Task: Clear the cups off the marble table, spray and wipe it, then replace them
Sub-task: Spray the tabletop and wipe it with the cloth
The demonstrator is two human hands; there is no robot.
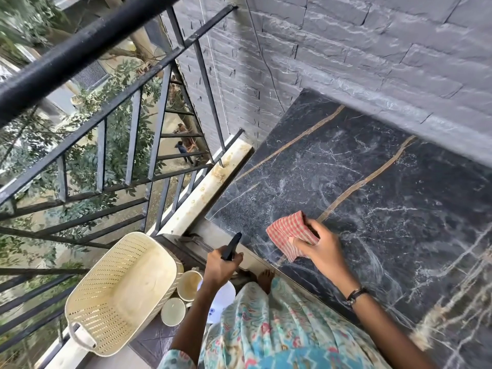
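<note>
A grey stone-brick wall (346, 43) closes off the far side of this balcony, and a black metal railing (111, 107) runs along the open side, with treetops and a street far below it. Against the wall sits the marble table (372, 182), dark with pale veins and two tan streaks, its top bare of cups and smeared with faint swirls. Beyond the hand that holds the bottle, toward the railing, a cream perforated basket (119, 288) leans tilted on the floor edge. The person's patterned dress (279, 328) fills the space between the two arms. The right hand (319, 249) lies on the table's near edge, thumb and fingers curled round a red checked cloth (287, 235) that is pressed flat to the marble and sticks out from the grip toward the railing side. The left hand (221, 267) hangs off the table, just outside its corner, fingers wrapped round the black head of a spray bottle (231, 247), whose white body (223, 296) shows below the wrist. Two cups stand on the floor under that hand, right beside the basket: the larger cup (189, 284) just below the grip, the smaller cup (173, 311) nearer the person.
</note>
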